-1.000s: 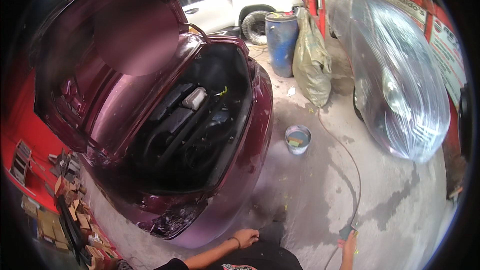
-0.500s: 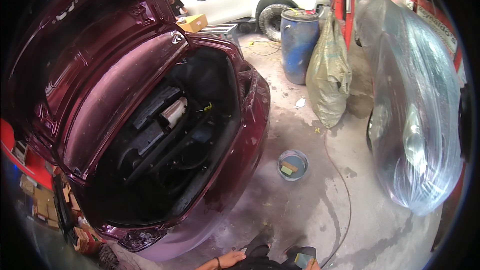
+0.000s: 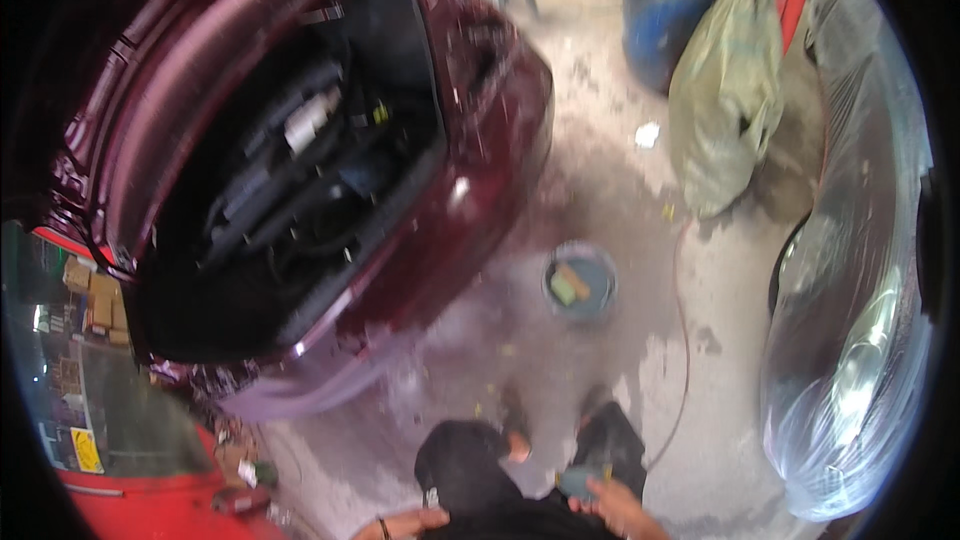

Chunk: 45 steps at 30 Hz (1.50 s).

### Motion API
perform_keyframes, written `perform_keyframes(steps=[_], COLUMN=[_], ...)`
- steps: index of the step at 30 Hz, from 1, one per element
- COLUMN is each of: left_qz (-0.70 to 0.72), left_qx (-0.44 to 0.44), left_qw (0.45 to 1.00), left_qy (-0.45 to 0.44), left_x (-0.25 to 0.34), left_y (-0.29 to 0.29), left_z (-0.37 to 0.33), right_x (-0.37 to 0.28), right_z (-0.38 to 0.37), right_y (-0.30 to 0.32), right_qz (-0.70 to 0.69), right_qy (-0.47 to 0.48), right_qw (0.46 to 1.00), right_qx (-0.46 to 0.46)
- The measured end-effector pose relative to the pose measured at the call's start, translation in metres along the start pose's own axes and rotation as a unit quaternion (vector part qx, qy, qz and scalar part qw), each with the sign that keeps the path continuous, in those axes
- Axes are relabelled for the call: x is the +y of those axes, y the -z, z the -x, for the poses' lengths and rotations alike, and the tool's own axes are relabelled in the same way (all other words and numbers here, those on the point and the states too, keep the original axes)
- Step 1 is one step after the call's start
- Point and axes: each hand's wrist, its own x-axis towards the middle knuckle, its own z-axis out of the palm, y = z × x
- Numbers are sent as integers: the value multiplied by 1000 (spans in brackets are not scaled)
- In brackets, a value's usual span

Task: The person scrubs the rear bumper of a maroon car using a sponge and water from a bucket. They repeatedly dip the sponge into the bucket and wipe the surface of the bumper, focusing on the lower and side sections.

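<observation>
My right hand [image 3: 615, 510] is closed on a flat grey-green piece [image 3: 578, 483] that looks like sandpaper, held low in front of my dark trousers. Across my lap on the other side lies my left hand [image 3: 412, 522], fingers stretched out and partly blurred, with a dark band at the wrist. No object shows in it. On the floor ahead stands a round basin [image 3: 584, 318] of greyish liquid. A tan block [image 3: 575, 280] and a light green block [image 3: 562, 289] sit together inside it.
A maroon car [image 3: 490, 155] with its trunk raised fills the left. A red vehicle [image 3: 150, 510] is at lower left. On the right are a plastic-wrapped car [image 3: 860, 240], a stuffed sack [image 3: 725, 90] and a blue drum [image 3: 672, 15]. A thin hose [image 3: 684, 340] crosses the floor.
My view has tipped downward, showing more of my legs and the red vehicle. My right hand still holds the grey-green piece; the left sits lower and further left in the picture.
</observation>
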Motion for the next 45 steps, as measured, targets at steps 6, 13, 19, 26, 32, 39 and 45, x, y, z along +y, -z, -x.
perform_keyframes(steps=[6,13,19,26,32,39,45], left_qz=[-303,-415,-304,-280,-340,-390,-380], left_qx=[391,656,711,725,707,686,634], left_qw=[709,321,385,379,335,326,336], left_qy=[-503,-542,-505,-502,-521,-520,-583], left_x=[133,331,350,369,353,357,401], left_y=[81,176,248,246,228,224,170], left_z=[-68,-140,-191,-243,-226,-227,-231], right_x=[-160,-285,-295,-303,-364,-391,-324], right_z=[-145,-446,-609,-688,-597,-514,-560], right_y=[67,140,142,195,67,-193,-250], right_qz=[389,632,741,657,241,58,154], right_qy=[185,439,265,167,425,740,734], right_qw=[884,600,531,684,836,640,636], right_qx=[183,218,314,270,249,199,184])
